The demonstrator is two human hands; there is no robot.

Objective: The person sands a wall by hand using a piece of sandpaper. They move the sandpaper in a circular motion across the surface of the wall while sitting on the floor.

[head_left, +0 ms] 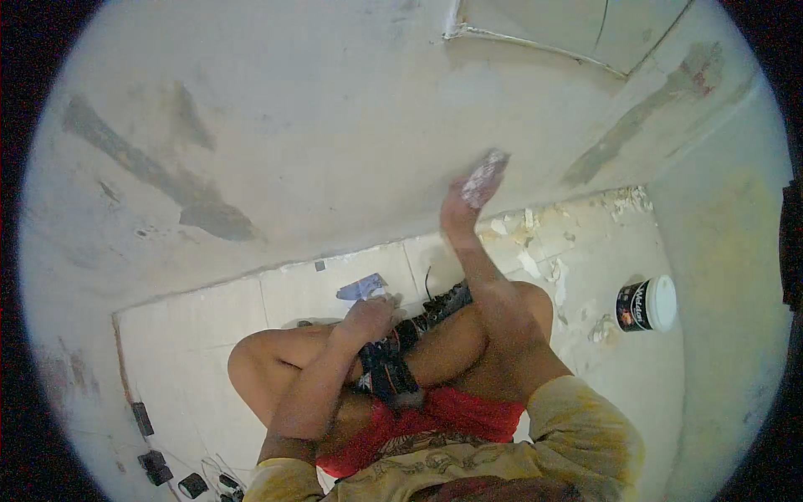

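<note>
My right hand point(461, 197) is raised to the low part of the whitish wall point(351, 138), above the floor's edge. A white-smeared surface lies along its fingers; blur hides whether this is coated skin or a thin held piece. Low between my knees, my left hand point(373, 317) has its fingers closed at the near end of a flat blue piece point(361, 287) with a white patch. That piece looks like a scraper or stiff sheet; its exact kind is unclear. Dark sandals point(389, 370) are on my crossed feet.
A black-and-white tub point(662, 304) bearing writing stands by the right wall. Peeled flakes point(530, 263) litter the tiled floor point(194, 351). Black blocks or adapters point(155, 467) and cables point(216, 470) lie at lower left. A pale panel edge point(539, 47) juts out above.
</note>
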